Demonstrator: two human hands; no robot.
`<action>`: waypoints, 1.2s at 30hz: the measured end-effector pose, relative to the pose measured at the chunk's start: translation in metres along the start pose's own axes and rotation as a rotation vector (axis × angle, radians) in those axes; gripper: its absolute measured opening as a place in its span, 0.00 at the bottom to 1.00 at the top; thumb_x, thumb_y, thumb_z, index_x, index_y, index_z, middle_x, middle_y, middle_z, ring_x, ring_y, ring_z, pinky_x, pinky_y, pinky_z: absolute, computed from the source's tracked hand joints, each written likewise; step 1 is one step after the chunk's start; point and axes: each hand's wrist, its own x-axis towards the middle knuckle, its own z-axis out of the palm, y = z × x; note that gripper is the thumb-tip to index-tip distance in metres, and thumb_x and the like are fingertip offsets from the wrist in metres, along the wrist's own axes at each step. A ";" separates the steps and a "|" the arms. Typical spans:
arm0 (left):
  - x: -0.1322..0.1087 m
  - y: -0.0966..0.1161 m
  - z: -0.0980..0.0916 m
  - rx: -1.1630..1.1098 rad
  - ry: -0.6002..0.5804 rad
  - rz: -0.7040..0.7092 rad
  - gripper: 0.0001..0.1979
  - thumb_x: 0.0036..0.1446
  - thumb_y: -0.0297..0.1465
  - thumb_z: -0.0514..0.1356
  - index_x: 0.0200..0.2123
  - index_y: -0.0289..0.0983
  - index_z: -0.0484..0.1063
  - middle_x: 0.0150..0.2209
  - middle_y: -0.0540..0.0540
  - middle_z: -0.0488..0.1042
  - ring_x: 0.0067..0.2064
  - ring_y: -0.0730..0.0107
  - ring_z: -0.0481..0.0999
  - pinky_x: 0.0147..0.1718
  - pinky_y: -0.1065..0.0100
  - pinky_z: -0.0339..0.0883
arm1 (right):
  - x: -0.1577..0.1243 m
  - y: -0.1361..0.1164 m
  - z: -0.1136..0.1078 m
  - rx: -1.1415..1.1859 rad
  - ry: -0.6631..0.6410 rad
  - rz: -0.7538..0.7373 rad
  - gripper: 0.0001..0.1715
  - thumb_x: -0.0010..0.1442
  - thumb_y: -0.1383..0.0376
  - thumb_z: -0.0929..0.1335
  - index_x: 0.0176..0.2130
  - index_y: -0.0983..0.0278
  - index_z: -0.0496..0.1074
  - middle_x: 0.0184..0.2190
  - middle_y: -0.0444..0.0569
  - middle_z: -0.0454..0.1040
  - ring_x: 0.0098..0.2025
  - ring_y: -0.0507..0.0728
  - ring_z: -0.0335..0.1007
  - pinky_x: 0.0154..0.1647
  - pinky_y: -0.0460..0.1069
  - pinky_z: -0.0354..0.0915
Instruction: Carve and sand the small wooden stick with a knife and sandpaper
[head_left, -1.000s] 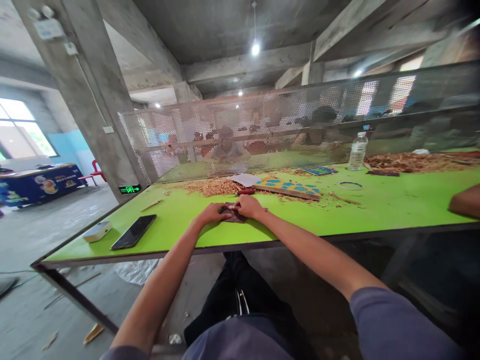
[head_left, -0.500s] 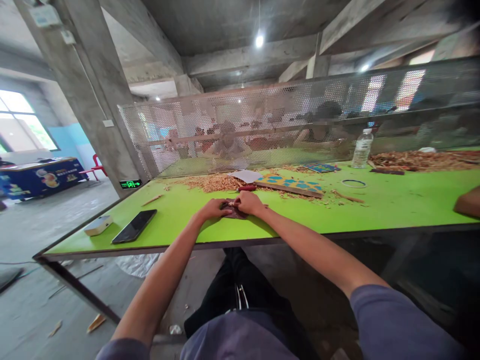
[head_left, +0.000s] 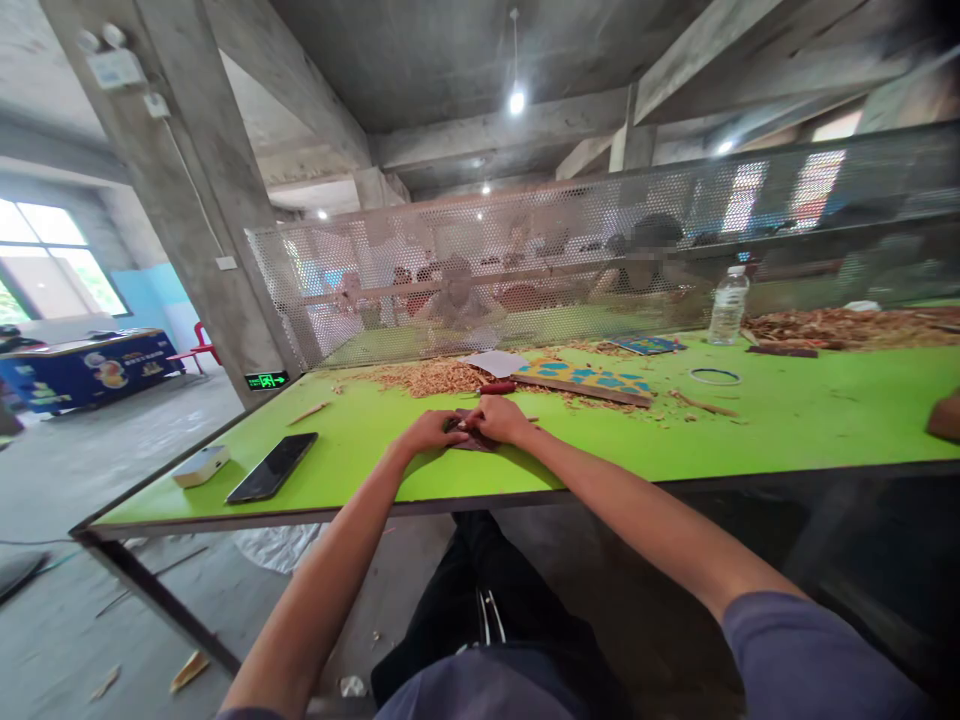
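Observation:
On the green table, my left hand [head_left: 430,431] and my right hand [head_left: 502,419] meet over a dark brown flat piece [head_left: 475,443]. Both hands are closed, with their fingertips almost touching. A small pale piece [head_left: 462,425] shows between the fingertips; its kind is too small to tell. Part of the brown piece is covered by my fingers. Just beyond my right hand lies a tool with a red handle [head_left: 496,388]; its far end is hard to make out.
Wood shavings [head_left: 435,377], a white sheet [head_left: 493,363] and a yellow-blue patterned board [head_left: 589,380] lie beyond my hands. A phone [head_left: 273,467] and a small white box [head_left: 201,466] are left. A bottle [head_left: 728,306] stands right, before a perforated screen [head_left: 525,270]; people sit behind it.
The camera view has tilted slightly up, so the table sits lower in the picture. My hands stay together over the brown piece, with the fingers slightly shifted.

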 end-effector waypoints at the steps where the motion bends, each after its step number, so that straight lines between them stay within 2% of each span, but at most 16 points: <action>1: 0.000 0.000 0.000 0.002 0.000 -0.002 0.29 0.58 0.50 0.63 0.55 0.37 0.78 0.48 0.40 0.83 0.46 0.50 0.80 0.47 0.62 0.68 | 0.000 0.000 0.000 0.000 0.000 -0.003 0.21 0.66 0.50 0.66 0.47 0.56 0.84 0.40 0.51 0.84 0.43 0.58 0.77 0.38 0.46 0.62; 6: 0.000 -0.001 0.001 0.005 0.007 -0.010 0.28 0.58 0.48 0.64 0.55 0.39 0.78 0.50 0.41 0.82 0.48 0.50 0.80 0.48 0.62 0.68 | -0.001 -0.001 -0.001 -0.013 0.017 -0.009 0.23 0.67 0.50 0.65 0.48 0.57 0.84 0.41 0.52 0.83 0.43 0.58 0.77 0.38 0.47 0.62; 10: 0.000 -0.003 0.002 -0.005 0.006 0.006 0.27 0.58 0.47 0.64 0.56 0.40 0.78 0.51 0.43 0.82 0.49 0.51 0.79 0.49 0.63 0.68 | -0.001 -0.002 0.001 -0.020 0.028 -0.042 0.20 0.65 0.50 0.68 0.47 0.55 0.84 0.42 0.51 0.83 0.43 0.58 0.77 0.38 0.47 0.62; 13: 0.000 -0.003 0.002 -0.007 0.008 0.015 0.26 0.58 0.47 0.63 0.55 0.40 0.78 0.53 0.43 0.81 0.51 0.51 0.79 0.50 0.63 0.67 | 0.000 -0.001 0.003 -0.023 0.049 -0.029 0.24 0.66 0.48 0.67 0.46 0.59 0.84 0.39 0.54 0.83 0.42 0.59 0.78 0.38 0.48 0.62; 21: -0.003 0.000 0.000 0.001 0.005 -0.006 0.25 0.58 0.50 0.62 0.52 0.41 0.80 0.47 0.43 0.83 0.48 0.49 0.80 0.46 0.62 0.68 | 0.001 0.001 0.003 0.000 0.054 -0.028 0.21 0.67 0.49 0.66 0.46 0.55 0.84 0.37 0.50 0.84 0.40 0.57 0.78 0.37 0.47 0.62; 25: -0.003 0.000 0.000 0.002 0.008 -0.016 0.25 0.58 0.49 0.63 0.51 0.41 0.80 0.46 0.42 0.83 0.47 0.48 0.80 0.45 0.62 0.69 | 0.001 -0.001 0.002 0.003 0.048 -0.054 0.17 0.64 0.51 0.69 0.46 0.52 0.84 0.41 0.49 0.84 0.43 0.58 0.78 0.38 0.46 0.62; 29: -0.004 0.002 0.000 -0.002 0.015 -0.020 0.24 0.57 0.49 0.63 0.50 0.38 0.81 0.47 0.40 0.83 0.47 0.47 0.80 0.45 0.61 0.68 | 0.000 -0.003 0.001 -0.002 0.048 -0.045 0.20 0.67 0.52 0.66 0.46 0.56 0.85 0.41 0.52 0.84 0.43 0.59 0.78 0.38 0.47 0.62; 33: -0.007 0.006 -0.003 -0.019 0.019 -0.002 0.25 0.59 0.48 0.62 0.52 0.39 0.80 0.48 0.42 0.83 0.49 0.49 0.80 0.47 0.63 0.68 | 0.000 -0.003 -0.001 -0.001 0.028 -0.076 0.17 0.63 0.52 0.69 0.46 0.55 0.85 0.42 0.50 0.83 0.42 0.57 0.77 0.38 0.46 0.61; 36: -0.009 0.008 -0.004 -0.029 0.021 0.007 0.24 0.58 0.47 0.63 0.52 0.39 0.80 0.47 0.42 0.83 0.49 0.51 0.80 0.47 0.64 0.68 | 0.000 -0.003 0.001 -0.013 0.058 -0.045 0.24 0.66 0.50 0.66 0.44 0.62 0.85 0.41 0.56 0.83 0.42 0.59 0.77 0.38 0.48 0.61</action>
